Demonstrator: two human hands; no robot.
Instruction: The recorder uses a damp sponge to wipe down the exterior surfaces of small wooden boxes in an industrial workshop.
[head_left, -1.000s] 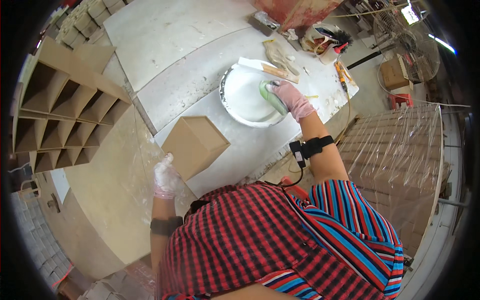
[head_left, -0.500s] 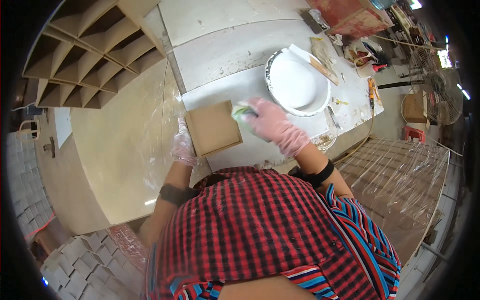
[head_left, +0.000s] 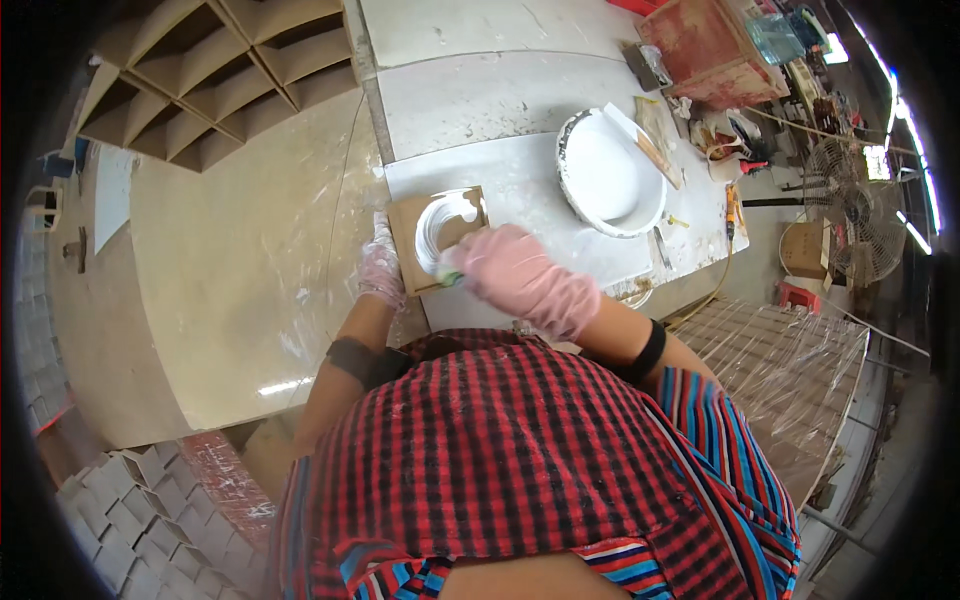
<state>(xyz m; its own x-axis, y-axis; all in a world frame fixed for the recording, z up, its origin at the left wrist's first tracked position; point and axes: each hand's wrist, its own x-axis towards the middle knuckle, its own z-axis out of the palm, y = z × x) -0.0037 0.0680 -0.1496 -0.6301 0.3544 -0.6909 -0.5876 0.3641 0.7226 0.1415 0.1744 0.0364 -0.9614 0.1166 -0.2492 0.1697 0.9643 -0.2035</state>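
Note:
A shallow square brown fibreboard tray (head_left: pixel 403 222) rests on the white-covered worktable in front of me. My left hand (head_left: pixel 381 264), in a pinkish glove, grips the tray's left side. My right hand (head_left: pixel 508 272), gloved the same way, is closed on a whitish-green sponge or wad (head_left: pixel 450 273), mostly hidden by the fingers, and presses it inside the tray. A curved smear of white paint (head_left: pixel 430 222) covers part of the tray's floor; patches of bare brown show beside it. To the right stands a round basin (head_left: pixel 566 180) of white paint.
A flat tool with a wooden handle (head_left: pixel 656 158) lies across the basin's right rim. Brown compartment boxes (head_left: pixel 190 85) are stacked at the far left. A red-stained box (head_left: pixel 708 55) stands at the back right, and a plastic-wrapped stack (head_left: pixel 790 375) sits at my right.
My right hand has moved left and down from beside the tray into it. White paint now shows on its formerly bare floor. The left hand still grips the tray; the whole view has shifted.

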